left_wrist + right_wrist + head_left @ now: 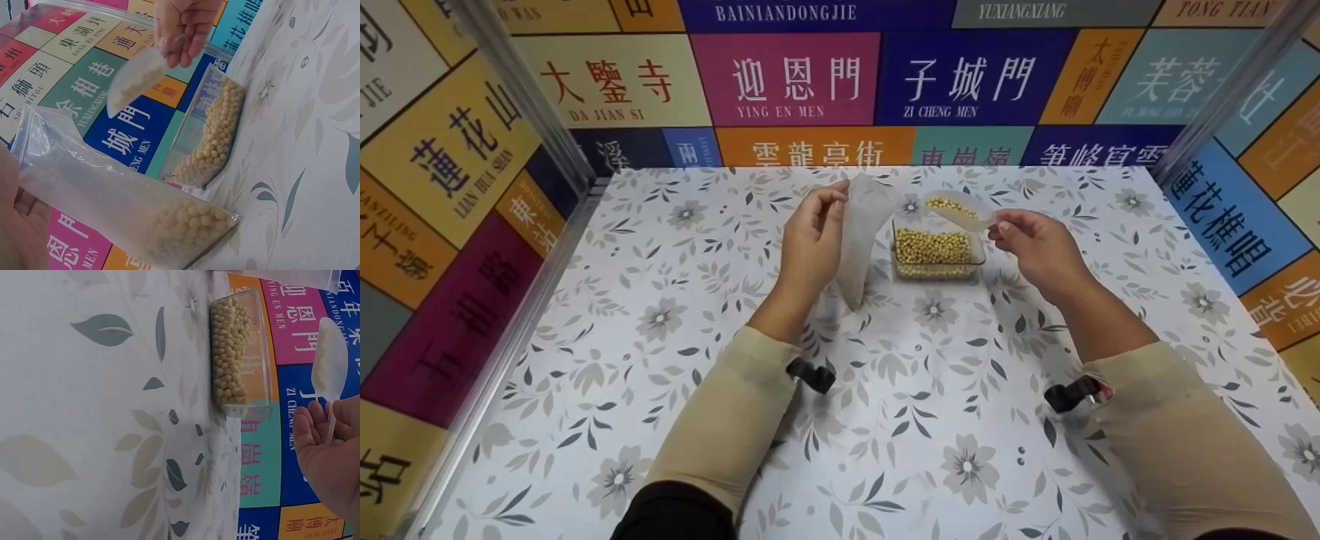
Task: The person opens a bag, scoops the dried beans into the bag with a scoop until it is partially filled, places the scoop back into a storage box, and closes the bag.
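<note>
My left hand (814, 232) grips the upper edge of a clear plastic bag (862, 240), which hangs upright. Soybeans (194, 222) lie in the bottom of that bag in the left wrist view. With its fingertips my right hand (1039, 247) pinches the handle of a translucent plastic scoop (138, 81). Yellow soybeans (952, 206) ride in the scoop, above the far side of a clear rectangular container (937, 276). More soybeans (229, 354) fill much of the container, which stands just right of the bag.
A table (930, 352) with a white floral cover lies under everything. Panels with large printed characters (787, 79) stand along the back and both sides. Small black cameras (811, 375) sit on both wrists.
</note>
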The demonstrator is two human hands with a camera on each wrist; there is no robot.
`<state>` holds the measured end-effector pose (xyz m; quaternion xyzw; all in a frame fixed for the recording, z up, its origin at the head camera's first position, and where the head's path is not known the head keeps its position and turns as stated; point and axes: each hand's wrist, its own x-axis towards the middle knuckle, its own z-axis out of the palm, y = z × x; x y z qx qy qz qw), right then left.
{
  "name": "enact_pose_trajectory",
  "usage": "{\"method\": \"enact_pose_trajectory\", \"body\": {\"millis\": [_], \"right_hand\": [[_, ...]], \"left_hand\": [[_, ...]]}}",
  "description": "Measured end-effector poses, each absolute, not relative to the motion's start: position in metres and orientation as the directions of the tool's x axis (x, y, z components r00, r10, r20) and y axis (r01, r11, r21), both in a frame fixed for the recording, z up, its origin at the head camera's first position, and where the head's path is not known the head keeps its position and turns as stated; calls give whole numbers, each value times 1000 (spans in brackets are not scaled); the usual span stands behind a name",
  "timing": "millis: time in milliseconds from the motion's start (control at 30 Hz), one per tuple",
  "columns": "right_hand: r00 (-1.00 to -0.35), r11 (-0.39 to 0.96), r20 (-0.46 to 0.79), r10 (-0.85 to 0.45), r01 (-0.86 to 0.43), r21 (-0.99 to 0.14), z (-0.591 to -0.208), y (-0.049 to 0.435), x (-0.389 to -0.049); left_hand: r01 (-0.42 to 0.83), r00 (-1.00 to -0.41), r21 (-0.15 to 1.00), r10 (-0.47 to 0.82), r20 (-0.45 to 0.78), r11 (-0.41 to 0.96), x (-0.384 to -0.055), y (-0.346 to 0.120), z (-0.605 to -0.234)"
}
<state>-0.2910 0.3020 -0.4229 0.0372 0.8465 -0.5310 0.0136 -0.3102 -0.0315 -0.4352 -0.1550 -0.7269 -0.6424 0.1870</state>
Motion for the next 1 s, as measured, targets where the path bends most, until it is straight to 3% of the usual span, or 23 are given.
{"method": "enact_pose_trajectory", "body": {"millis": [467, 733, 1000], "right_hand": [[-996, 579, 60, -58, -83, -811, -347, 268, -284], [-986, 817, 29, -164, -153, -556, -305, 236, -280], [-969, 893, 86, -233, -248, -375, -289, 215, -290]], "left_hand": [[472, -880, 873, -3, 476, 125, -310, -32, -436], [471, -879, 874, -18, 476, 119, -311, -31, -435], [476, -876, 869, -19, 483, 136, -311, -31, -435]]}}
